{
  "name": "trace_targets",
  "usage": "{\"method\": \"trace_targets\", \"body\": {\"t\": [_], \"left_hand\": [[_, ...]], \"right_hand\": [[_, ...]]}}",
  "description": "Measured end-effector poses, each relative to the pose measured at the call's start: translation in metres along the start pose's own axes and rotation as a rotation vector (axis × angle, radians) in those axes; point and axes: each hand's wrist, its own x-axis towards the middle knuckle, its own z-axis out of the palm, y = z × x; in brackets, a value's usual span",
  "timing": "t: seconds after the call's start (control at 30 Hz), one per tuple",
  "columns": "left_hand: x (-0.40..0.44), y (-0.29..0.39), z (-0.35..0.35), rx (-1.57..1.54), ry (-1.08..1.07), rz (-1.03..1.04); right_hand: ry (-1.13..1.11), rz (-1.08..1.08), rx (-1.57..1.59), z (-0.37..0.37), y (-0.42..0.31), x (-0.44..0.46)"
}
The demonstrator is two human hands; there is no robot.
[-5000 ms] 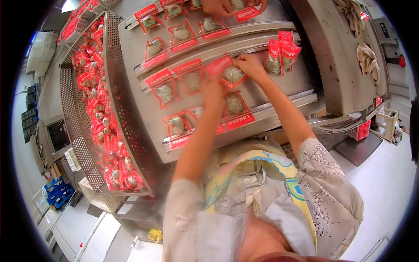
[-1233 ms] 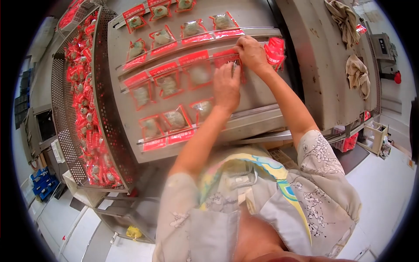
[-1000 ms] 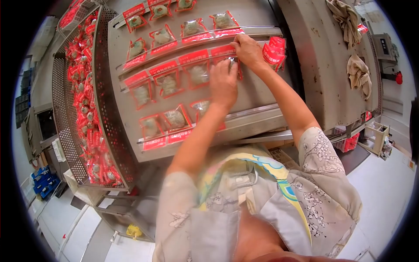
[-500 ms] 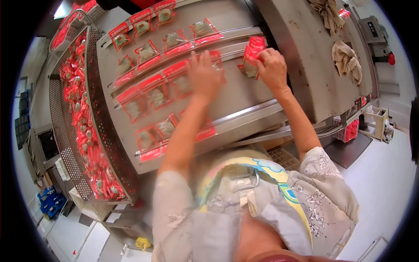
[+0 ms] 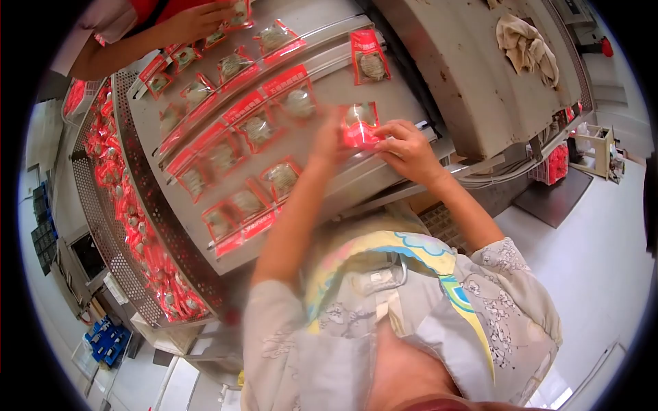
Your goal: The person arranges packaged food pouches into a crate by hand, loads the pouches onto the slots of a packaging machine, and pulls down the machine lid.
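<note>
My right hand (image 5: pixel 410 152) pinches the lower red edge of a clear-and-red packet (image 5: pixel 361 122) near the front sealing bar. Blurred by motion, my left hand (image 5: pixel 329 140) is at the left side of that packet; its fingers cannot be made out. Another packet (image 5: pixel 371 63) lies by itself on the metal plate, above and behind my hands. A row of packets, one of them here (image 5: pixel 298 103), rests with red ends along the middle bar (image 5: pixel 319 65). More packets, such as this one (image 5: pixel 282 178), line the front bar to the left.
A perforated metal bin (image 5: pixel 147 171) full of red packets stands at the left. At the upper left, a co-worker's hand (image 5: pixel 199 22) touches packets in the back row. A metal housing (image 5: pixel 459 68) with a cloth (image 5: pixel 526 51) on it rises at the right.
Both my hands have moved toward the front bar, a packet now between them. One packet lies alone at the middle bar's right end. A co-worker's arm has come in at the upper left.
</note>
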Motion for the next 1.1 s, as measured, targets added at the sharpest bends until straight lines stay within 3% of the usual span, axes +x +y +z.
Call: {"method": "trace_targets", "body": {"t": [0.1,0.13,0.17,0.23,0.33,0.47,0.67,0.73,0.8,0.87,0.97,1.1], "left_hand": [[0.028,-0.01,-0.031,0.407,-0.144,0.0],[0.025,-0.011,-0.026,0.308,-0.069,-0.038],[0.024,-0.011,-0.026,0.292,-0.093,-0.057],[0.024,-0.008,-0.03,0.259,-0.142,-0.094],[0.02,-0.003,-0.032,0.236,-0.2,-0.193],[0.001,0.004,-0.036,0.209,-0.285,-0.209],[-0.005,-0.001,-0.067,0.449,-0.209,0.002],[-0.011,-0.003,-0.083,0.633,-0.153,0.158],[-0.023,-0.003,-0.084,1.021,0.033,0.36],[-0.024,-0.01,-0.087,1.297,0.176,0.557],[-0.021,-0.017,-0.086,1.638,0.325,0.584],[-0.026,-0.011,-0.077,1.685,0.342,0.455]], "right_hand": [[0.174,0.332,0.547,-0.004,0.0,-0.012],[0.269,0.562,0.65,0.001,0.008,-0.012],[0.208,0.853,0.638,-0.003,0.016,-0.007],[-0.188,1.105,0.515,-0.013,0.027,0.007],[-0.458,1.118,0.798,-0.009,0.04,0.015],[-0.566,1.297,1.126,-0.001,0.05,0.026],[-0.623,1.164,1.113,0.023,0.046,0.026],[-0.516,0.974,0.825,0.033,0.044,0.027],[-0.437,0.759,0.478,0.044,0.042,0.03],[-0.437,0.685,0.267,0.054,0.033,0.034],[-0.427,0.596,0.103,0.061,0.028,0.039],[-0.522,0.505,0.021,0.069,0.038,0.038]]}}
